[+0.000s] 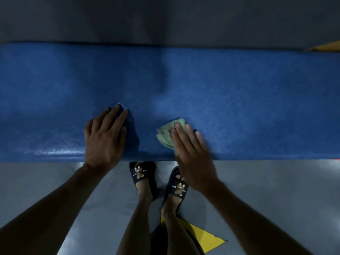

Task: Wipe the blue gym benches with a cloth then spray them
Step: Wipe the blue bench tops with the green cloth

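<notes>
Hands: both rest on the blue gym bench [239, 85], the padded counter running across the frame, as a person leans over it from the near side.
Right hand [191, 150]: fingers straight and together, pressing a crumpled pale green cloth [165, 133] flat against the vinyl close to the near edge; the hand is blurred, which suggests a wiping stroke.
Left hand [105, 133]: spread flat on the pad, fingers relaxed, holding nothing, apparently bracing the body.
Cloth: pinned under the right fingers, most of it bunched out to their left.
Surface: beads of moisture glint along the near edge, left of the left hand.
Floor: grey, with a yellow marking [206, 236] behind the person's feet, which are in dark slippers [139, 173] tucked against the bench.
Stage: wiping appears under way; no spray bottle is in view.
Risk: with only flat fingers on it, the bunched cloth could slide free or drop off the near edge onto the floor.
Risk: the wet vinyl could let the bracing left hand slip, and open slippers on a smooth floor would offer little grip if drips reach it.
</notes>
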Demonstrator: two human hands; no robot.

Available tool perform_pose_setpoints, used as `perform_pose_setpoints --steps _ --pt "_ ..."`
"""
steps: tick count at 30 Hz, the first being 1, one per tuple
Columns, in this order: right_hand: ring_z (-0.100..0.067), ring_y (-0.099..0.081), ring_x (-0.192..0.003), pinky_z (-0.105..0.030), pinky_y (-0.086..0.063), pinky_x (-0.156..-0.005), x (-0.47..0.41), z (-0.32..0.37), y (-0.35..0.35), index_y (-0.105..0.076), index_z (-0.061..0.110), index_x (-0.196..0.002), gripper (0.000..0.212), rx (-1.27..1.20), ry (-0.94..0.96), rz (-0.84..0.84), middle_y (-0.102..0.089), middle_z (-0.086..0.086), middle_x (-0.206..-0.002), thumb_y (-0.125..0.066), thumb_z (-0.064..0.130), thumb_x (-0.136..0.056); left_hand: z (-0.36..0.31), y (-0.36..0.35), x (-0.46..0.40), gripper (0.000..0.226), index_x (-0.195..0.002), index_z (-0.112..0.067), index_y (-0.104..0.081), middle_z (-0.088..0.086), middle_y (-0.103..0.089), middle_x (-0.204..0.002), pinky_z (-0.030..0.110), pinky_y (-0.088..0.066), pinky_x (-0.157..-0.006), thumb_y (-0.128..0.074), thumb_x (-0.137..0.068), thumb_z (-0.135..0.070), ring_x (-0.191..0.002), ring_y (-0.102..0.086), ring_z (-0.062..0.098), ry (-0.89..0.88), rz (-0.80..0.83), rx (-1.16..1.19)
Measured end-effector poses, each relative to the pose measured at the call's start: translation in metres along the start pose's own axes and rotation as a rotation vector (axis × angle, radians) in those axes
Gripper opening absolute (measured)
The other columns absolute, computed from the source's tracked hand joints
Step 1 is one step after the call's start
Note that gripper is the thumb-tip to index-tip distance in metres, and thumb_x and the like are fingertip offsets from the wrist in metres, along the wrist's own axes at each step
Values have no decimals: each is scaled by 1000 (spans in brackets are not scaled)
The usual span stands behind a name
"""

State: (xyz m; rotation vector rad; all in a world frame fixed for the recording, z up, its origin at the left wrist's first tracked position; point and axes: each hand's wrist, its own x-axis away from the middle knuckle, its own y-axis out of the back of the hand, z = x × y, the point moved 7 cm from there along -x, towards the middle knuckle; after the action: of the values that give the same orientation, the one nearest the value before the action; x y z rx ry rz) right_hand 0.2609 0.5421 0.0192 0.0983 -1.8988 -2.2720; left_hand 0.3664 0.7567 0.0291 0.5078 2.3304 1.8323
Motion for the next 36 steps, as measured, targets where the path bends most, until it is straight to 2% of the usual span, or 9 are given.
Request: perform_pose_setpoints --steps 2,6,12,17,20,22,25,30,36 --pt "-33 -18 -153 -53 -24 -120 7 -39 2 -20 9 -158 66 76 79 44 -20 -12 -165 -39 15 -95 3 0 0 51 -153 -23 -39 1 -35 -161 52 -26 -113 -33 -105 -35 -146 -31 30 -2 24 1" --pt "-29 -10 -155 -53 -14 -123 37 -135 25 -20 7 -158 59 -37 -342 -12 -17 -11 -166 -28 25 -103 4 0 0 50 -152 -24 -41 0 -37 -161 53 -28 -112 -33 -104 -35 -145 -34 31 -21 19 5" --pt "-38 -11 -153 -53 -17 -123 17 -59 4 -19 1 -157 60 -147 -823 -233 -15 -16 -166 -31 25 -104 8 3 4 48 -151 -19 -43 2 -37 -160 51 -28 -112 -38 -105 -29 -144 -35 31 -69 -42 70" --pt "-35 -9 -154 -51 -15 -124 -33 96 -14 -23 3 -156 57 -156 -243 -135 -16 -14 -165 -40 23 -105 29 16 6 49 -151 -15 -42 4 -39 -159 52 -31 -111 -38 -104 -27 -144 -36 31 -77 -68 88" --pt "-32 -14 -154 -51 -19 -123 -38 78 -13 -21 7 -158 61 4 127 16 -17 -12 -166 -43 19 -102 49 24 7 49 -152 -16 -41 4 -39 -159 52 -30 -111 -36 -105 -28 -143 -36 32 -72 -60 82" --pt "-33 -20 -152 -54 -21 -121 -28 20 -6 -25 5 -156 61 40 63 21 -26 -13 -163 -42 16 -99 61 29 6 49 -152 -16 -41 5 -39 -159 52 -30 -112 -36 -105 -28 -143 -36 32 -73 -60 80" --pt "-30 -12 -154 -54 -15 -123 6 -57 15 -22 4 -157 57 -40 -373 -47 -21 -13 -165 -28 27 -105 79 33 6 49 -152 -15 -40 6 -39 -159 52 -30 -111 -36 -105 -27 -143 -36 32 -73 -65 83" --pt "-36 -2 -154 -55 -14 -122 0 9 -7 -16 -2 -157 60 -199 -847 -275 -9 -17 -167 -29 26 -106 100 39 9 49 -153 -16 -39 6 -38 -159 51 -28 -112 -38 -105 -26 -143 -34 31 -59 -82 111" --pt "-32 -3 -155 -48 -13 -125 -75 215 -37 -20 8 -159 64 -249 -388 -165 -12 -9 -167 -43 19 -100 111 38 10 50 -153 -15 -39 4 -38 -159 49 -29 -110 -37 -104 -27 -144 -34 30 -80 -80 114"
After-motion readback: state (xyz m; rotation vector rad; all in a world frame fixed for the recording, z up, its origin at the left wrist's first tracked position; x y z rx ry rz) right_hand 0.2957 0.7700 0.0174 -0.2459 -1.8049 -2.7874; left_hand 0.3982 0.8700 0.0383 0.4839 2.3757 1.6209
